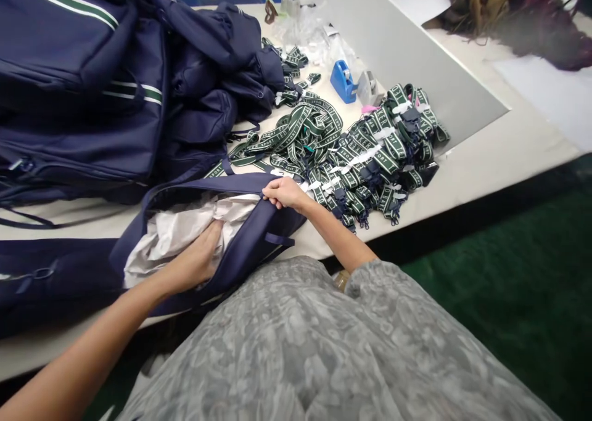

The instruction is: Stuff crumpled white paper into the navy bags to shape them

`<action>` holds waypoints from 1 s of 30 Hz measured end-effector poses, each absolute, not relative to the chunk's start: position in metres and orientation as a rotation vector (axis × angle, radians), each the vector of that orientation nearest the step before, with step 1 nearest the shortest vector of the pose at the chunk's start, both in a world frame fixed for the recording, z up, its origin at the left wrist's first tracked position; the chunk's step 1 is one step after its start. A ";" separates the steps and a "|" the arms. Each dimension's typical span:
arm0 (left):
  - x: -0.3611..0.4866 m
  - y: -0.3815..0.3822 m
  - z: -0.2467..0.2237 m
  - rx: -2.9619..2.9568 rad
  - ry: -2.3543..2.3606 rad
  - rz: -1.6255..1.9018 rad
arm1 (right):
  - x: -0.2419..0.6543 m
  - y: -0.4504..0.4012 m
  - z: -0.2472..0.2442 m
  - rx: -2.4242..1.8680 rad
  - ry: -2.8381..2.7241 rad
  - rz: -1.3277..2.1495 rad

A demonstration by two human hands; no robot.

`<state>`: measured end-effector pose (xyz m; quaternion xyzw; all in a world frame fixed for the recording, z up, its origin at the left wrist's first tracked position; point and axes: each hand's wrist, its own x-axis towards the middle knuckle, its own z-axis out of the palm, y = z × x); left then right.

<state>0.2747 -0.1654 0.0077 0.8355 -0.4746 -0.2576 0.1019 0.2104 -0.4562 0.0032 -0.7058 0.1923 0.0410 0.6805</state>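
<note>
A navy bag (245, 239) lies on its side near the table's front edge, its mouth open. Crumpled white paper (171, 233) fills the opening. My left hand (203, 254) reaches into the bag against the paper; its fingertips are hidden, so whether they grip the paper cannot be seen. At the right end of the opening, my right hand (284, 193) is closed, pinching the bag's edge between thumb and fingers. Beside that hand are bundled dark green straps (365, 156) with white lettering.
Several navy bags (78, 119) are heaped on the left of the table (462, 187). Loose coiled straps (305, 125) lie in the middle. Behind them are a blue tape dispenser (343, 82), clear plastic (319, 36) and a grey upright panel (407, 51).
</note>
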 end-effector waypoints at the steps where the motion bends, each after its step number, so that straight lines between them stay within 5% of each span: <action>1: 0.273 -0.165 0.005 2.466 -1.418 -0.810 | 0.209 -0.456 0.004 -1.598 0.426 0.116; 8: 0.250 -0.181 0.011 2.650 -1.202 -0.590 | 0.197 -0.456 0.000 -1.625 0.413 0.017; 20: 0.265 -0.132 0.054 2.478 -1.106 -0.905 | 0.198 -0.445 -0.003 -1.561 0.417 0.148; 27: 0.289 -0.114 0.059 2.701 -1.066 -0.031 | 0.206 -0.441 0.001 -1.589 0.448 0.148; 30: 0.300 -0.110 0.018 2.757 -1.117 -0.097 | 0.206 -0.439 0.001 -1.601 0.454 0.135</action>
